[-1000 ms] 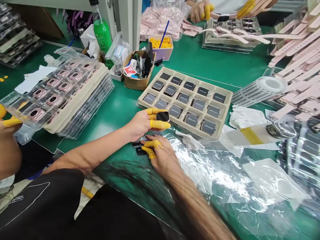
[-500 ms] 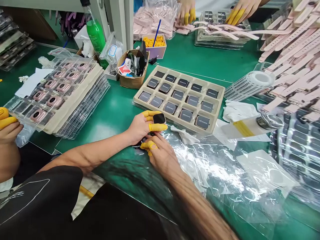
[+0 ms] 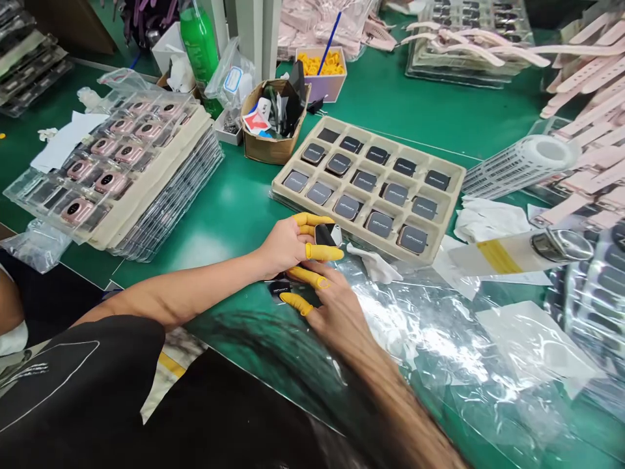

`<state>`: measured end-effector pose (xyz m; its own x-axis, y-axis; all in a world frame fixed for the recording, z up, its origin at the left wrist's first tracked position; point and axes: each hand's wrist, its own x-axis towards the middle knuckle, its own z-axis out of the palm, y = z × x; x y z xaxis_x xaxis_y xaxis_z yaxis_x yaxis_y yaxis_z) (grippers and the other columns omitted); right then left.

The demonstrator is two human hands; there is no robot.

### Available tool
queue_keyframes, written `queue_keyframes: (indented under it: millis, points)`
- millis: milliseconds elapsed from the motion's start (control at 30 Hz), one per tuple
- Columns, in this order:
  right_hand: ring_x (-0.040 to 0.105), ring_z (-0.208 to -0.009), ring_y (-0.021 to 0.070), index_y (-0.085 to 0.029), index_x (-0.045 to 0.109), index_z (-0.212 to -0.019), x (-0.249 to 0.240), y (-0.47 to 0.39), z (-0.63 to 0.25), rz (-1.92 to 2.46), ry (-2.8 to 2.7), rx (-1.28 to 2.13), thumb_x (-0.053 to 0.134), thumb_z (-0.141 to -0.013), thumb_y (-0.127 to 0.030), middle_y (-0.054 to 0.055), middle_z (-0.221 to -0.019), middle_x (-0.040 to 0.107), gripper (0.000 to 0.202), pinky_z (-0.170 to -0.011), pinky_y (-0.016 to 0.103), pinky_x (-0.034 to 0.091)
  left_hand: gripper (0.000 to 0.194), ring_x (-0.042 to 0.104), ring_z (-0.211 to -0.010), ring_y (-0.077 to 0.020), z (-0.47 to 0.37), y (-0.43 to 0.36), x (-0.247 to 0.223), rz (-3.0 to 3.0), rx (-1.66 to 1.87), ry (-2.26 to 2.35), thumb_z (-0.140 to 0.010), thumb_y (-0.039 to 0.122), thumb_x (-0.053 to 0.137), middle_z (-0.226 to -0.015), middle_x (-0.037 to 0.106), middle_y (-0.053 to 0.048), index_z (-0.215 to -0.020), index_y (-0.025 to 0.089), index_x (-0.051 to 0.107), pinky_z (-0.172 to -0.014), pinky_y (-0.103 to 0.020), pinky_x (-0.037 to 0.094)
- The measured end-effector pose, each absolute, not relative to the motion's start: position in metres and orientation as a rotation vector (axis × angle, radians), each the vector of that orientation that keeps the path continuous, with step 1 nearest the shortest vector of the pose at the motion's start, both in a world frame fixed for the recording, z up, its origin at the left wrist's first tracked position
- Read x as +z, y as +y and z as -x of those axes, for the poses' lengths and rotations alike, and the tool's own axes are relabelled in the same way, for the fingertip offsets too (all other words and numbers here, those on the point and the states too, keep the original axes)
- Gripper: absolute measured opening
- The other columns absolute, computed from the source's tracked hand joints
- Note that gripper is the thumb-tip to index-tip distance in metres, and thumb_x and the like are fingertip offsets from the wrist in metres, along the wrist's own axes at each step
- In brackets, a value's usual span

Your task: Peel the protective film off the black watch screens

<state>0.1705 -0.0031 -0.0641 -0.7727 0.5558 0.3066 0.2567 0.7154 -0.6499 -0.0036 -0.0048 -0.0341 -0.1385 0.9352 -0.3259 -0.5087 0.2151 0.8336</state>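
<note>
Partly hidden: watch (image 3: 326,234) pinched in left hand (image 3: 293,244) fingers, near tray (image 3: 293,197) | right hand (image 3: 332,306) fingers spread flat on film (image 3: 280,287), covering it | plastic sheets (image 3: 439,339) blur table (image 3: 234,208).

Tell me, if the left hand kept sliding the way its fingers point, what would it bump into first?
Probably the white cloth just past the left hand, then the beige tray; depth is hard to judge.

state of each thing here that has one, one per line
left hand: shut on a black watch body
right hand: fingers spread, pressing a small black film
beige tray: nearly full, back-left pocket looks empty
cardboard box: open, stuffed with tools
green bottle: upright
label roll: lying on its side
</note>
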Motion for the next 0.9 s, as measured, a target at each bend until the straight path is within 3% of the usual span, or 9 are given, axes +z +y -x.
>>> queue_keyframes:
  millis: [200, 300, 367, 433, 467, 533, 600, 733, 900]
  points:
    - [0.067, -0.099, 0.0284, -0.03, 0.078, -0.115, -0.06, -0.002, -0.162, 0.587, -2.402, 0.765, 0.068, -0.098, -0.026, 0.006, -0.104, 0.082, 0.02, -0.085, 0.048, 0.059, 0.079, 0.066, -0.075, -0.0125, 0.001, -0.006, -0.031, -0.522, 1.337, 1.115, -0.04, 0.009, 0.103, -0.093, 0.073, -0.005, -0.11, 0.013, 0.067, -0.07, -0.029, 0.057]
    - [0.065, -0.099, 0.0267, -0.033, 0.077, -0.116, -0.055, -0.001, -0.164, 0.472, -2.379, 0.778, 0.065, -0.096, -0.013, 0.002, -0.106, 0.084, 0.031, -0.085, 0.047, 0.056, 0.078, 0.065, -0.075, -0.0105, 0.002, -0.004, -0.031, -0.552, 1.341, 1.131, -0.04, 0.009, 0.103, -0.092, 0.073, -0.004, -0.109, 0.013, 0.068, -0.07, -0.026, 0.054]
    - [0.066, -0.11, 0.0292, -0.036, 0.077, -0.116, -0.045, -0.002, -0.17, 0.408, -2.343, 0.81, 0.064, -0.093, -0.008, 0.001, -0.117, 0.082, 0.038, -0.09, 0.052, 0.056, 0.077, 0.064, -0.074, -0.0096, 0.003, -0.003, -0.031, -0.576, 1.332, 1.143, -0.041, 0.011, 0.103, -0.092, 0.072, -0.003, -0.11, 0.013, 0.068, -0.071, -0.026, 0.054]
    - [0.066, -0.118, 0.0312, -0.038, 0.079, -0.109, -0.028, -0.003, -0.183, 0.325, -2.27, 0.992, 0.067, -0.093, -0.012, 0.002, -0.122, 0.08, 0.033, -0.095, 0.056, 0.057, 0.076, 0.064, -0.074, -0.0099, 0.003, -0.003, -0.031, -0.604, 1.347, 1.149, -0.044, 0.013, 0.102, -0.092, 0.073, -0.003, -0.111, 0.013, 0.068, -0.074, -0.027, 0.055]
    - [0.068, -0.115, 0.0306, -0.038, 0.08, -0.103, -0.019, -0.003, -0.191, 0.275, -2.189, 1.174, 0.069, -0.093, -0.017, 0.003, -0.116, 0.081, 0.025, -0.094, 0.056, 0.059, 0.076, 0.064, -0.074, -0.0101, 0.003, -0.004, -0.032, -0.625, 1.355, 1.152, -0.044, 0.014, 0.102, -0.092, 0.073, -0.004, -0.112, 0.013, 0.068, -0.075, -0.028, 0.056]
    - [0.073, -0.094, 0.0262, -0.038, 0.08, -0.091, -0.003, 0.0, -0.206, 0.25, -1.936, 1.583, 0.076, -0.092, -0.03, 0.001, -0.09, 0.079, 0.009, -0.082, 0.049, 0.064, 0.074, 0.064, -0.072, -0.0101, 0.002, -0.007, -0.033, -0.693, 1.321, 1.171, -0.047, 0.015, 0.102, -0.09, 0.073, -0.004, -0.114, 0.012, 0.069, -0.075, -0.028, 0.056]
    - [0.072, -0.075, 0.0207, -0.038, 0.079, -0.084, 0.004, 0.007, -0.216, 0.464, -1.674, 1.783, 0.083, -0.087, -0.037, -0.002, -0.076, 0.073, 0.005, -0.07, 0.04, 0.064, 0.072, 0.062, -0.066, -0.0093, 0.001, -0.011, -0.035, -0.817, 1.207, 1.209, -0.051, 0.017, 0.1, -0.085, 0.073, -0.002, -0.117, 0.012, 0.071, -0.069, -0.026, 0.054]
    - [0.074, -0.079, 0.0178, -0.03, 0.081, -0.09, -0.014, 0.024, -0.214, 1.158, -1.396, 1.606, 0.094, -0.07, -0.047, 0.0, -0.085, 0.078, 0.029, -0.075, 0.034, 0.064, 0.061, 0.064, -0.062, -0.0119, -0.001, -0.019, -0.037, -1.115, 1.024, 1.303, -0.059, 0.022, 0.096, -0.07, 0.068, 0.003, -0.117, 0.019, 0.078, -0.066, -0.026, 0.054]
    - [0.076, -0.086, 0.0222, -0.026, 0.075, -0.089, -0.035, 0.025, -0.201, 1.308, -1.308, 1.676, 0.095, -0.064, -0.053, 0.002, -0.088, 0.079, 0.042, -0.084, 0.043, 0.067, 0.054, 0.067, -0.062, -0.0136, -0.002, -0.021, -0.034, -1.227, 1.008, 1.366, -0.06, 0.027, 0.095, -0.067, 0.066, 0.004, -0.112, 0.023, 0.08, -0.067, -0.026, 0.058]
